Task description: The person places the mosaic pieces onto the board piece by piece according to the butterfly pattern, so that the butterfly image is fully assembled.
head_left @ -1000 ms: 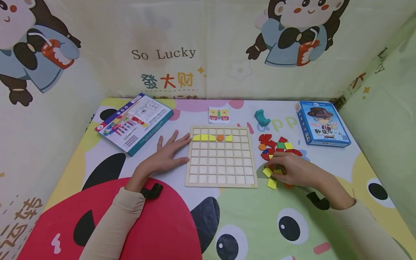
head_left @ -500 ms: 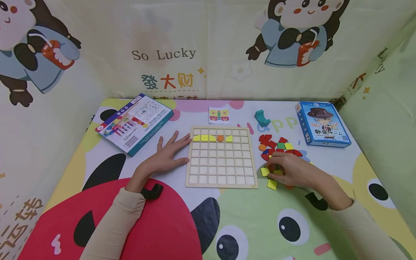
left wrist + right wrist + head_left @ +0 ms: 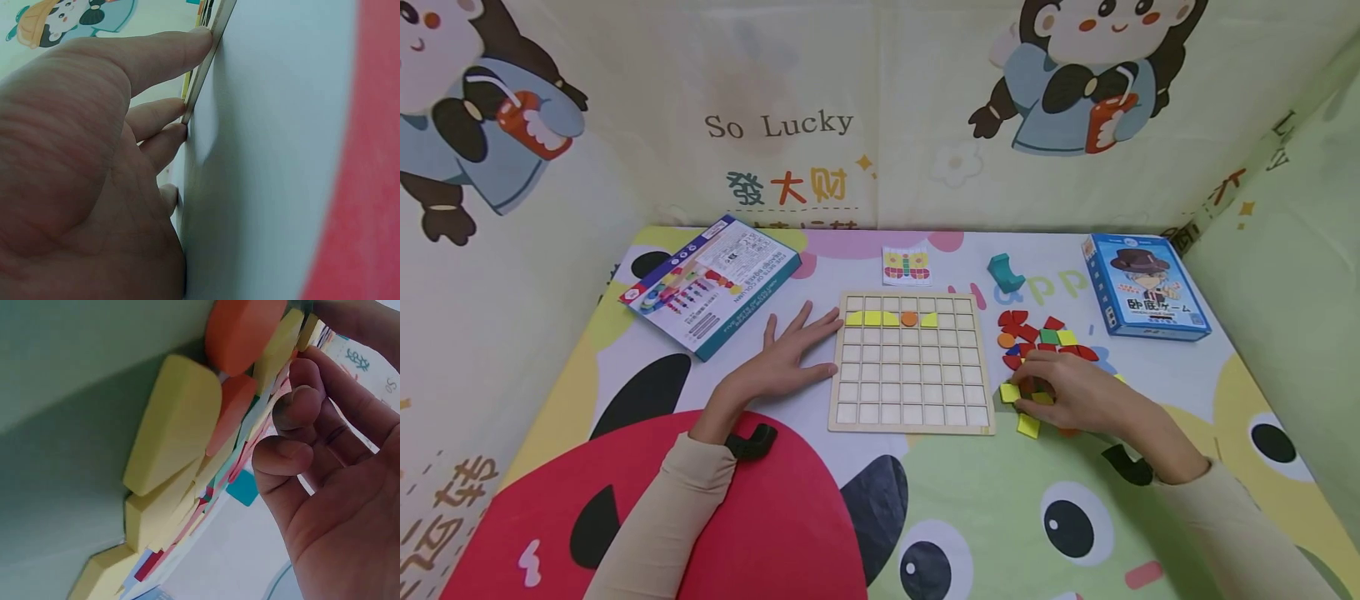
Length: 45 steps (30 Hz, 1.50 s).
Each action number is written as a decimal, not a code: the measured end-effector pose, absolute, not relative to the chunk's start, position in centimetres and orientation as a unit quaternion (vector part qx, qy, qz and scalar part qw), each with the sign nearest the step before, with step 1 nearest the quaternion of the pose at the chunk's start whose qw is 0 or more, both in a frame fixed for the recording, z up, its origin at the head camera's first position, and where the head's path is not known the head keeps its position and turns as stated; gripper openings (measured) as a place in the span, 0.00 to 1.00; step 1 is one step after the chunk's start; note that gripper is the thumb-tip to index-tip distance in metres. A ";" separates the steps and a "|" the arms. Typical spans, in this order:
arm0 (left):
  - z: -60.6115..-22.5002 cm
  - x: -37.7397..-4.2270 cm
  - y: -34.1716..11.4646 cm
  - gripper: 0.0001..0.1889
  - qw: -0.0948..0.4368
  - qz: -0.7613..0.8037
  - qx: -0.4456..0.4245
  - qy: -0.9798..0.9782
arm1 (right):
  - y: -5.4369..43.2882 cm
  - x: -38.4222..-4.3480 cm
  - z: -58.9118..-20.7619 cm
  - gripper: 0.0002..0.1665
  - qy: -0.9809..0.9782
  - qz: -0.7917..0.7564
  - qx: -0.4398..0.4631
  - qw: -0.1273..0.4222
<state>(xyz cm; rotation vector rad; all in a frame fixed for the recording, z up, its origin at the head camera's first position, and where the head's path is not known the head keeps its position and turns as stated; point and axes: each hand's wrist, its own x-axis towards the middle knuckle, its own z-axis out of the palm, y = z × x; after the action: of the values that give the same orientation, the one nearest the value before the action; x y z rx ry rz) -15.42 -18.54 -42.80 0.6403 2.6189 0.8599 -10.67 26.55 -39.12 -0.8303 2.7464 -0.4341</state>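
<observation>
My left hand (image 3: 782, 362) lies with spread fingers, the thumb and a fingertip touching the left edge of the wooden grid board (image 3: 868, 371). Along the board's second row sit several yellow pieces (image 3: 872, 317) and an orange disc (image 3: 909, 319). Over the loose pieces to the right, my right hand (image 3: 1078, 392) pinches a yellow square tile (image 3: 1009, 392) between thumb and index finger; its other fingers are curled. That tile (image 3: 307, 332) shows only partly in the right wrist view. Another yellow tile (image 3: 1028, 426) lies just below the hand, which hides part of the pile.
Red pieces (image 3: 1027, 332) and a green square (image 3: 1048, 336) lie beyond the right hand. A butterfly pattern card (image 3: 906, 266) is behind the board. A teal curved block (image 3: 1004, 272), a blue box (image 3: 1146, 287) and a white-and-teal box (image 3: 711, 283) stand farther back.
The yellow square tile at my right fingertips has turned and shifted slightly left and away from me. My left hand and the board stay in place.
</observation>
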 end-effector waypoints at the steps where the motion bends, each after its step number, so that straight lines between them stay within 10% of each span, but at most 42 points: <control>1: -42.8 -15.4 -18.5 0.44 0.156 0.301 0.224 0.914 | 26.6 -10.8 -39.1 0.17 0.940 -0.148 -0.284 0.116; 45: -42.9 -15.5 -18.7 0.43 0.153 0.304 0.227 0.913 | 18.8 -21.2 -39.3 0.17 0.944 -0.181 -0.260 0.097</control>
<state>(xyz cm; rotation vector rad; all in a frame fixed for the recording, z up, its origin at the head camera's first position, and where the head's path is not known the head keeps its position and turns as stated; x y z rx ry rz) -15.48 -18.67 -42.89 0.6509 2.6170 0.8716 -21.22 18.84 -39.31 -0.7686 2.7948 -0.5362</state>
